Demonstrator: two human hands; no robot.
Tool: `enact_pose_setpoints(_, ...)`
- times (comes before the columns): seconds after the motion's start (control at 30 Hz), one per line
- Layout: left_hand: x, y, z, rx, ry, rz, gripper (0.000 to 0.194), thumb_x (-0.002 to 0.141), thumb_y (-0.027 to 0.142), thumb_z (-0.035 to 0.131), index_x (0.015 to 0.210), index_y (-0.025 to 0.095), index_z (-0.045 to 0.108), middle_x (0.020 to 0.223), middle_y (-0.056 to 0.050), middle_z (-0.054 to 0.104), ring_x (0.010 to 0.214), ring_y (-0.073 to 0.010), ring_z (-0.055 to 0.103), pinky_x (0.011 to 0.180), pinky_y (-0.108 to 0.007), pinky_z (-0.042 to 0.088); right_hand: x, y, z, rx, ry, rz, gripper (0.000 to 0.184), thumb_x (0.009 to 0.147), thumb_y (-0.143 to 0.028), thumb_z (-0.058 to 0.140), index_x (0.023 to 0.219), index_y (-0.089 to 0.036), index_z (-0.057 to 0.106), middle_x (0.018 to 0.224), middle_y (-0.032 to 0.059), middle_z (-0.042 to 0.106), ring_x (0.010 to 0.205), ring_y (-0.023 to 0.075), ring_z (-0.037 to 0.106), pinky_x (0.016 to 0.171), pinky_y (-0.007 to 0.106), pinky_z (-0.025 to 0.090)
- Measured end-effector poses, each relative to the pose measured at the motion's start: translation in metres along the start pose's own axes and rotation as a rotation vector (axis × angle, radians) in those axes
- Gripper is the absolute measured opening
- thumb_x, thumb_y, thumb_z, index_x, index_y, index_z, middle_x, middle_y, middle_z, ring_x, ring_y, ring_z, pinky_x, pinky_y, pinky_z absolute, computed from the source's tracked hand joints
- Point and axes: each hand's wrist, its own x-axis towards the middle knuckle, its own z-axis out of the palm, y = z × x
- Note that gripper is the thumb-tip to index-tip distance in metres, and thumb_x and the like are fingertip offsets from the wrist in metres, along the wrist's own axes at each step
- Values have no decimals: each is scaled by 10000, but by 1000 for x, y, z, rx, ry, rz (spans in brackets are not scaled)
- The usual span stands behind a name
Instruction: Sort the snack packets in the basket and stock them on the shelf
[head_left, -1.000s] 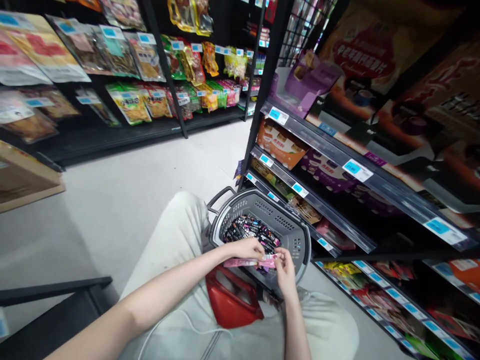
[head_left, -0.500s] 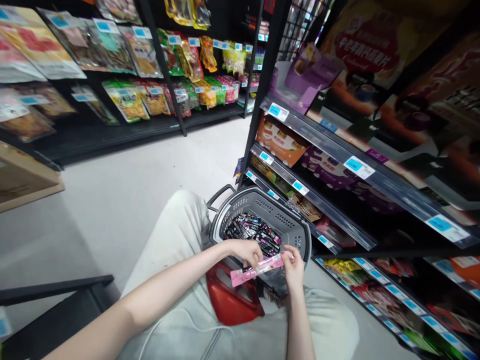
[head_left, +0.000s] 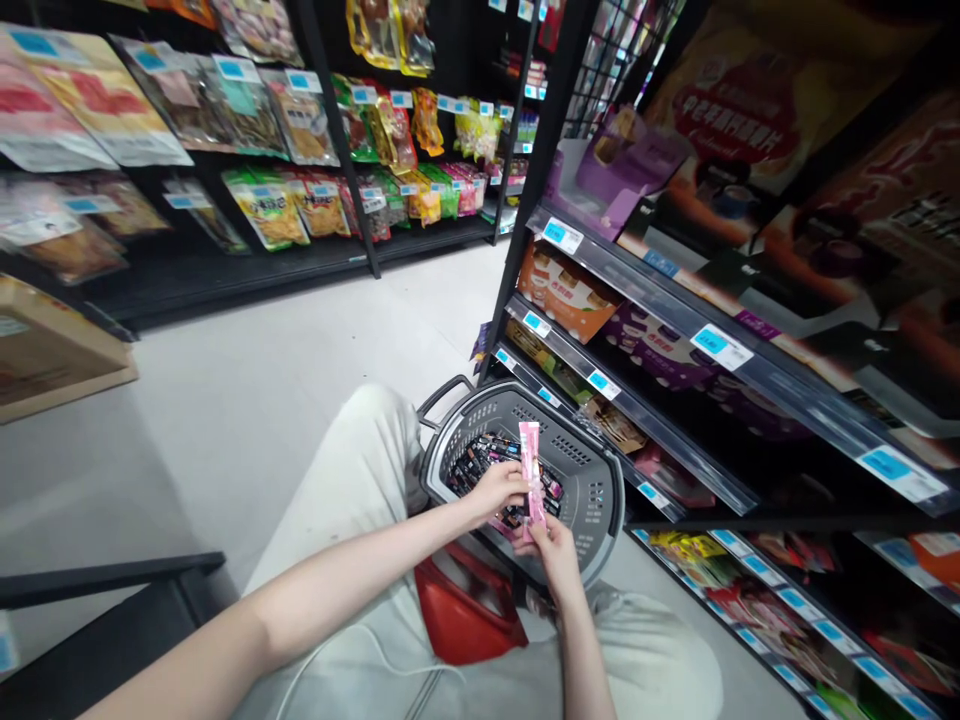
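A slim pink stick packet (head_left: 530, 450) stands nearly upright over the basket, held between both hands. My left hand (head_left: 499, 490) pinches it around its middle, and my right hand (head_left: 551, 550) grips its lower end. Beneath them is a grey shopping basket (head_left: 592, 465) with perforated walls, set between my legs. Inside it lies a heap of dark stick packets (head_left: 480, 455) with pink and silver marks. My hands and the pink packet hide part of the heap.
The basket's red handle (head_left: 469, 610) rests toward my lap. To the right rise shelves (head_left: 637, 395) of boxed drinks, close to the basket. Snack bags fill the shelf (head_left: 262, 265) across the aisle. A cardboard box (head_left: 67, 360) sits at left. A white cable (head_left: 382, 640) crosses my lap.
The pink packet has turned from lying nearly level to nearly upright. My right hand has moved left and down to its lower end; my left hand has risen slightly.
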Motion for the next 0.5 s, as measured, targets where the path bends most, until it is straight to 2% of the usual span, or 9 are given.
enact_pose_setpoints(0.2,2,2,-2,47,49,39,289,595,258,630,821,126,508,707,-36,597,634,-138,590,546,-241,485,4,0,-1,-29,53,-11,289,594,-383,625,729,-144,534,542,-1,607,432,144,559,436,268,462)
enact_pose_setpoints(0.3,8,13,-8,55,111,109,273,614,290,607,805,133,493,642,-4,560,562,-110,564,500,-235,487,3,-1,0,-53,54,-28,295,560,-374,652,700,-148,524,502,-14,595,407,141,547,432,267,459)
enact_pose_setpoints(0.5,21,35,-26,138,212,222,229,639,294,555,773,117,496,642,-14,561,554,-117,569,487,-259,507,-1,-1,5,-136,44,-47,292,543,-358,668,679,-150,515,445,-38,565,382,136,534,419,254,452)
